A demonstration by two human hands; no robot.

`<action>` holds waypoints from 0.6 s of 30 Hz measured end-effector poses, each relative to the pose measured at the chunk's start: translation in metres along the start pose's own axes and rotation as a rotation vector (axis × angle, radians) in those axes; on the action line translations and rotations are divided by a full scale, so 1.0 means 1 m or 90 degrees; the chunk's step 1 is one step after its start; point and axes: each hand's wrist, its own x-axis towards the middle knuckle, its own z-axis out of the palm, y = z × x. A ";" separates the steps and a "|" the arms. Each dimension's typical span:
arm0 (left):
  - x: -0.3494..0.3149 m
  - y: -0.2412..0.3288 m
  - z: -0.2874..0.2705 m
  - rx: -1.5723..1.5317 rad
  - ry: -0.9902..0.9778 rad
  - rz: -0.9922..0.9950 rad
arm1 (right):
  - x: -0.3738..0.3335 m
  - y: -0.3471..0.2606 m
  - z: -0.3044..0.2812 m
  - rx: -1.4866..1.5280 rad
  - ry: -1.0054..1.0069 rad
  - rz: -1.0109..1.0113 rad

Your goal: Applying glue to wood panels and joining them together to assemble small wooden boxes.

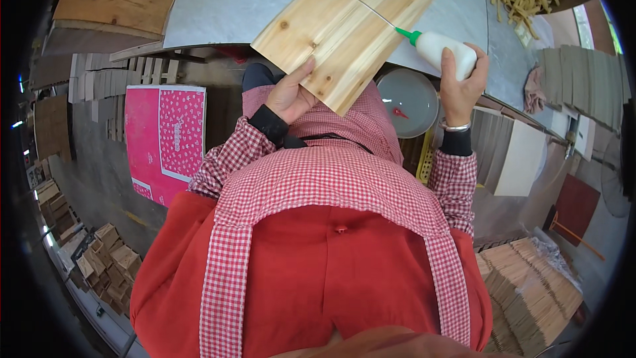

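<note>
- You wore a red-and-white checked apron (pixel 324 172).
- Your red top (pixel 291 272) showed between the apron's straps (pixel 225 292).
- Your checked sleeves (pixel 454 182), beside the apron, had black cuffs (pixel 457 142).
- Right of it was your silvery bracelet (pixel 457 128).

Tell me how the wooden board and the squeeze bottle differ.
The wooden board is broad and flat; the squeeze bottle is smaller and rounded. The board is pale with dark knots; the bottle is white with a green nozzle. The left hand holds the board; the right hand holds the bottle. Both are hand-held.

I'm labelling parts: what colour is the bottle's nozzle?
The nozzle is green, best seen in the head view.
</note>
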 end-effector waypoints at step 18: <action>-0.007 0.005 0.023 -0.001 -0.005 0.059 | 0.048 0.042 -0.004 0.397 0.200 0.306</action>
